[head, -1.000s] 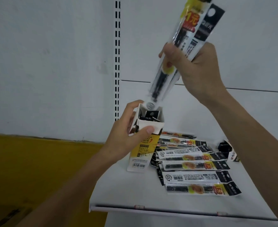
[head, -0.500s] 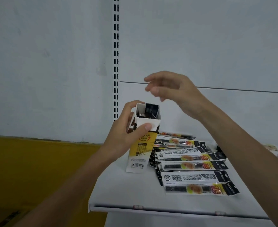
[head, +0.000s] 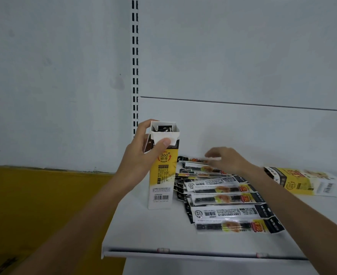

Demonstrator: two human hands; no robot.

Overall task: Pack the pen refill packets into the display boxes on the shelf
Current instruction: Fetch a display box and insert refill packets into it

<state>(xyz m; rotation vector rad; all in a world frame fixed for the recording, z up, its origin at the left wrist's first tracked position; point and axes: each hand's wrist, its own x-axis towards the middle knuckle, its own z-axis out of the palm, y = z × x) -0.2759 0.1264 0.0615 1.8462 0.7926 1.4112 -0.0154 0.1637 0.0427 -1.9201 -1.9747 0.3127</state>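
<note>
Pale grey panelled wall: we see it closing off the whole rear, so there is no room behind the shelf.
Flat white metal shelf board: its lipped front edge crosses the lower view and its left edge falls away beside the left forearm. Bare strips along the front and the left corner give open room.
Yellow-ochre wall band: it lies lower left, beyond the shelf's left edge.
Fan of long clear plastic pen refill packets: they lie flat and overlapping across the shelf's middle, printed black, white and yellow.
Lying yellow and white cardboard display box: it rests on its side at the right rear.
Upright white, yellow and black cardboard display box: it stands just left of the packets, top open, with dark packet ends showing inside.
Slotted white metal upright: it runs down the wall behind the upright box.
Left hand: it grips the upright box near the top, thumb on the front flap.
Right hand: blurred, it is low over the fan's far end. We cannot tell whether it pinches a packet. Its forearm passes in front of the lying box.
</note>
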